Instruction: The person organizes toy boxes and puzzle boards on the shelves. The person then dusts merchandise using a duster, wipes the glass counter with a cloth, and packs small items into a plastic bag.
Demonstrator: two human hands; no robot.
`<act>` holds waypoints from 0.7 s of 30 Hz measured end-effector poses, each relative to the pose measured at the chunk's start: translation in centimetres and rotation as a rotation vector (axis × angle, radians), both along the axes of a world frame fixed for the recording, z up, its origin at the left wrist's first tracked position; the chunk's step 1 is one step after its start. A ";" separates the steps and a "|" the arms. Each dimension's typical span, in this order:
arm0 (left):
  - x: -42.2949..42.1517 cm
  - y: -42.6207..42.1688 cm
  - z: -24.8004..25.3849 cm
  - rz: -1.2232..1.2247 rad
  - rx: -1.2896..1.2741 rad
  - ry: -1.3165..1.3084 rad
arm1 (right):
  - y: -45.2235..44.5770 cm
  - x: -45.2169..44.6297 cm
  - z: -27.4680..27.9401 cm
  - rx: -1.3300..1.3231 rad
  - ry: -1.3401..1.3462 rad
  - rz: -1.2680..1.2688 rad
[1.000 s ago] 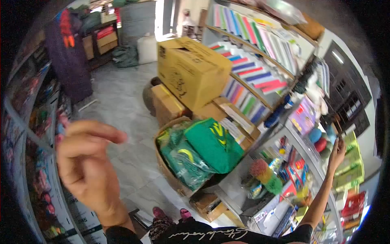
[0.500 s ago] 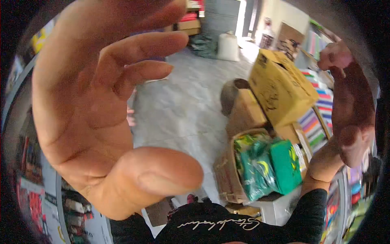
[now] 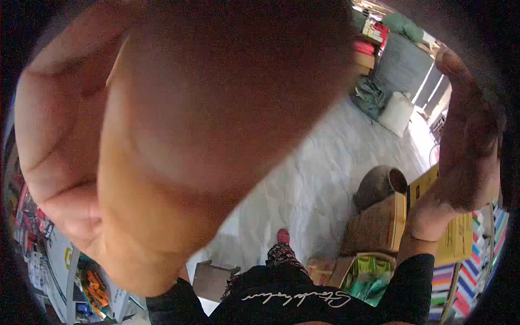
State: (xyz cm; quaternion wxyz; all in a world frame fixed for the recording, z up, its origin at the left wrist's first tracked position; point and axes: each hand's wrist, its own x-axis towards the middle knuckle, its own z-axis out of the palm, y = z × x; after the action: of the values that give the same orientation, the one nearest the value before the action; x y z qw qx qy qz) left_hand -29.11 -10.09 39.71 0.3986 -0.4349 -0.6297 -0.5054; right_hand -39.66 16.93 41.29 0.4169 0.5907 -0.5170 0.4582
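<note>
My left hand (image 3: 179, 135) is very close to the camera and fills the left and upper middle of the head view. Its thumb stretches blurred across the top, apart from the fingers at the left. No object shows in it, though its fingertips lie outside the view. At the right edge my right hand (image 3: 468, 146) is raised in shadow, its fingers pointing upward and nothing visible in them. Behind that hand, farther back, stands a yellow cardboard box (image 3: 457, 244).
An open carton (image 3: 352, 276) with green plastic-wrapped packs is at the lower right, beside a brown carton (image 3: 374, 227) and a dark round pot (image 3: 379, 187). Striped stacks (image 3: 476, 265) stand right. A white sack (image 3: 397, 114) rests on the tiled floor (image 3: 303, 184). Packaged goods (image 3: 92, 287) line the left.
My left thumb has swung up and across the view, closer to the camera. The view has turned, so the cartons appear lower and farther right. My right hand stays raised at the right edge.
</note>
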 end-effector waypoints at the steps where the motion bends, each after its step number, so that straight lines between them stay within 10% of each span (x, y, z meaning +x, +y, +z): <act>1: -2.1 0.8 0.3 0.187 0.298 -0.034 | -0.3 -1.9 0.1 -0.007 0.013 0.013; 3: -5.4 1.7 -0.2 0.377 0.608 -0.060 | -0.6 -5.4 -0.3 -0.012 0.039 0.034; 21: -29.4 -2.2 -1.6 0.367 0.316 0.204 | -8.0 -31.7 -2.0 -0.080 0.291 0.005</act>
State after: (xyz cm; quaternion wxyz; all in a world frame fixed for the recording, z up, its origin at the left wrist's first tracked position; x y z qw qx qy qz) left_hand -58.52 -12.29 38.12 0.6078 -0.2946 -0.5679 -0.4704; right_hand -71.38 8.94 39.31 0.5095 0.6350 -0.4312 0.3889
